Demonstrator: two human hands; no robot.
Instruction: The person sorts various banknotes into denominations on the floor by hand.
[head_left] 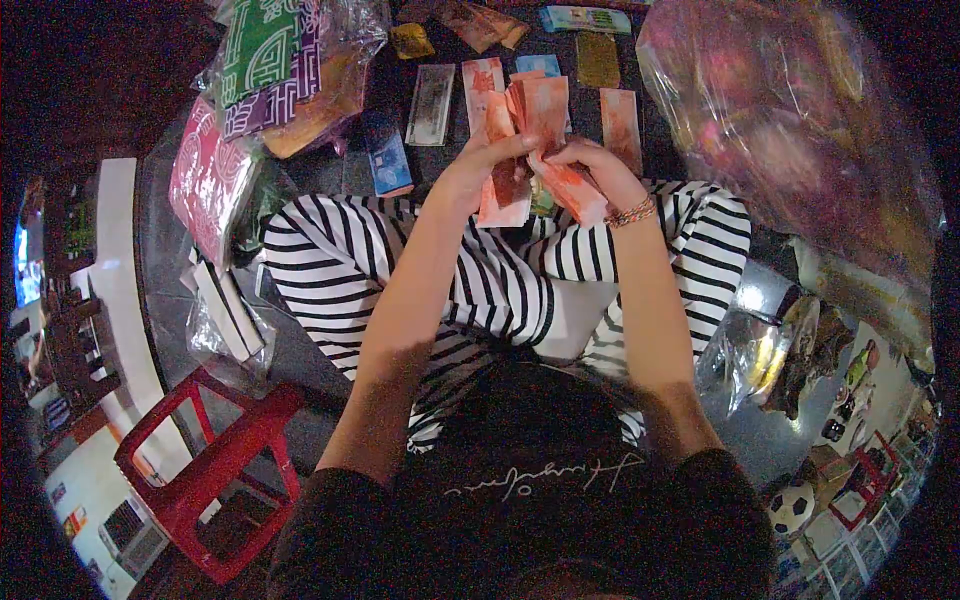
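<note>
My left hand (475,168) is closed round a stack of orange-red paper notes (505,200) that look like banknotes, its thumb lying across them. Close beside it, my right hand (595,168) pinches more orange notes (572,190), some fanned upward and some pointing down toward my lap. The two bunches meet between my hands, and the fingers behind them are hidden. On the floor past my hands lie a silvery-grey bundle of notes (431,105), a blue bundle (388,158) and another orange bundle (620,125).
Plastic bags with green and pink packets (265,60) stand at the left. A large clear bag of pinkish items (780,110) fills the right. Gold packets (598,60) lie at the back. Behind are a red plastic stool (210,470) and a football (791,508).
</note>
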